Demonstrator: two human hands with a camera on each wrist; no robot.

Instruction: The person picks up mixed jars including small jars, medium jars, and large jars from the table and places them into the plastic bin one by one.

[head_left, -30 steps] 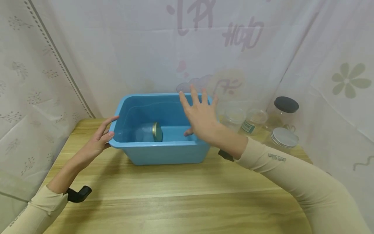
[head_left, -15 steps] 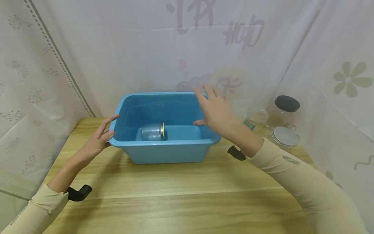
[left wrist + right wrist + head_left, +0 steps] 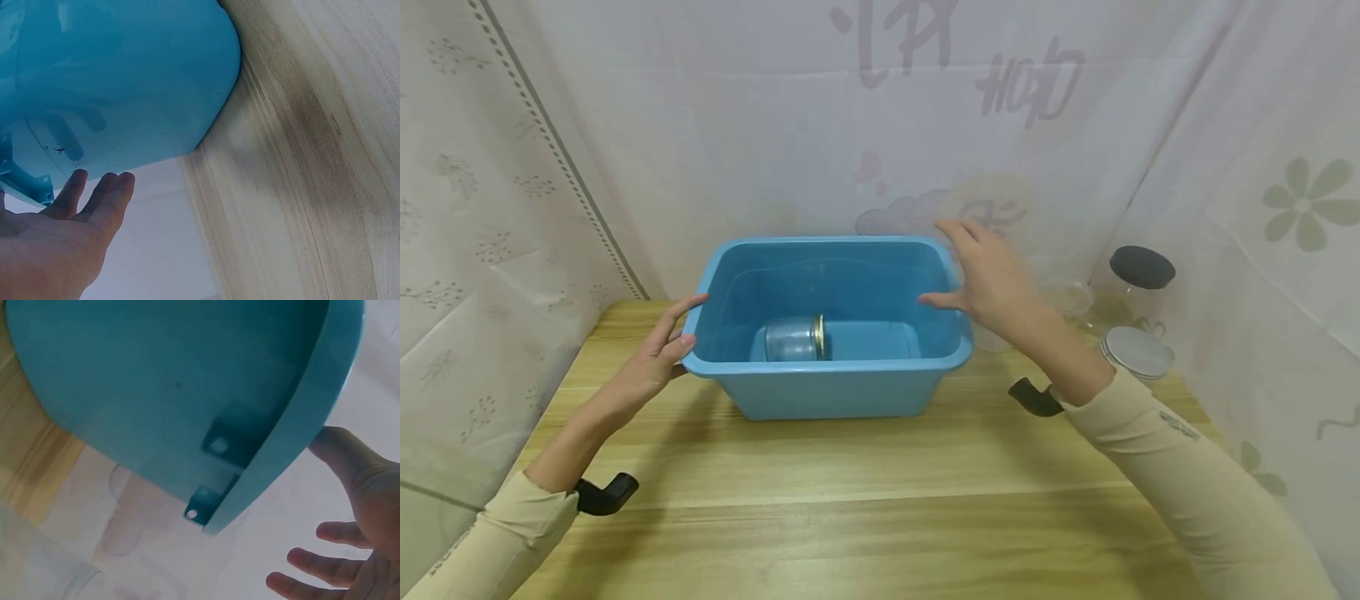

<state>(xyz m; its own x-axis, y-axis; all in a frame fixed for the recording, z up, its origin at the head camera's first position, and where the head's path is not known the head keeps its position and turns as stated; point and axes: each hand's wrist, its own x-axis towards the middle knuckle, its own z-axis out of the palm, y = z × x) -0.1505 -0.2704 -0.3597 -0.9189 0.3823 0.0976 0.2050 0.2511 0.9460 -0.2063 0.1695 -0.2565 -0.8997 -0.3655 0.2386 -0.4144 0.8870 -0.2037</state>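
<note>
A blue plastic tub (image 3: 831, 390) stands on the wooden table. Inside it, on its side, lies a clear glass jar (image 3: 788, 339) with its gold lid toward the right. My left hand (image 3: 651, 367) touches the tub's left rim with thumb and index finger; in the left wrist view its other fingers extend loosely below the rim, beside the outer wall. My right hand (image 3: 996, 279) is at the tub's right rim, fingers spread and holding nothing. Its thumb reaches over the rim in the head view; whether it touches is hard to tell.
Right of the tub stand a jar with a black lid (image 3: 1142, 267), a jar with a silver lid (image 3: 1138, 352) and a clear container (image 3: 1070, 296). My right forearm partly hides this group. A pale printed curtain (image 3: 760, 125) hangs behind the table.
My right hand has moved right, from above the tub's interior to its right rim. The jar in the tub has shifted slightly and its lid has turned to the right. My left hand stays put.
</note>
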